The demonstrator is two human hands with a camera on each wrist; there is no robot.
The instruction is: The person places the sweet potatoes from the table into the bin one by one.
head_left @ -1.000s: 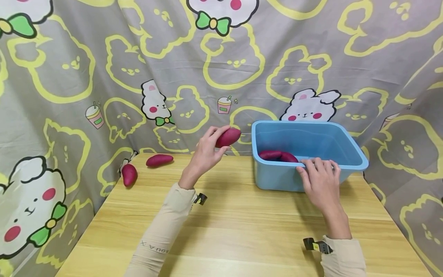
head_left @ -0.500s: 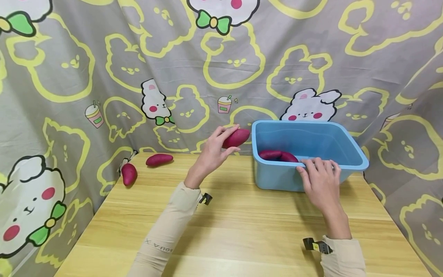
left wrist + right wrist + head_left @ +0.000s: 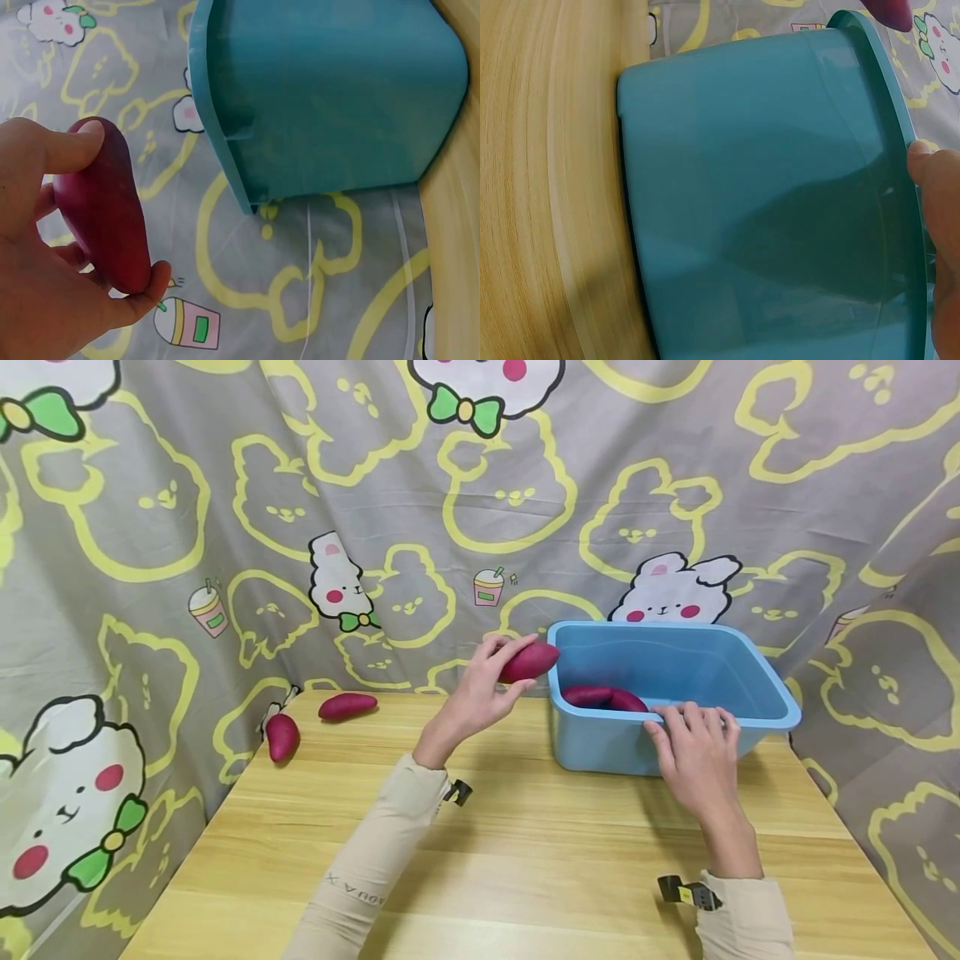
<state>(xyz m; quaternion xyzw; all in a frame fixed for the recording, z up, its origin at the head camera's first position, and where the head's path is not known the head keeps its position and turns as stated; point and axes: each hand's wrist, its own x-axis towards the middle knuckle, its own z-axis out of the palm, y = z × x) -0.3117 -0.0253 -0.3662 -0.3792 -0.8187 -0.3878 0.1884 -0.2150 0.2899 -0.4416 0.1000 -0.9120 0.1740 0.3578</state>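
Note:
My left hand (image 3: 480, 692) grips a red-skinned sweet potato (image 3: 531, 662), raised over the table just left of the blue plastic tub (image 3: 607, 747). In the left wrist view, thumb and fingers wrap the sweet potato (image 3: 106, 214), and the tub's wall stands beyond it. Its tapered tip points at the tub's left rim. My right hand (image 3: 697, 760) holds the tub's near rim, fingers curled over the edge and thumb on the near side. Inside the tub, two sweet potatoes (image 3: 587, 696) lie near the left end; the near wall partly hides them.
Two more sweet potatoes lie at the table's back left: one (image 3: 347, 707) near the back edge, another (image 3: 282, 737) by the left edge. A patterned grey curtain (image 3: 405, 510) hangs behind and beside the wooden table (image 3: 510, 860).
My left hand has moved right with the sweet potato, bringing it up to the tub's left rim. The right hand and the tub have stayed in place.

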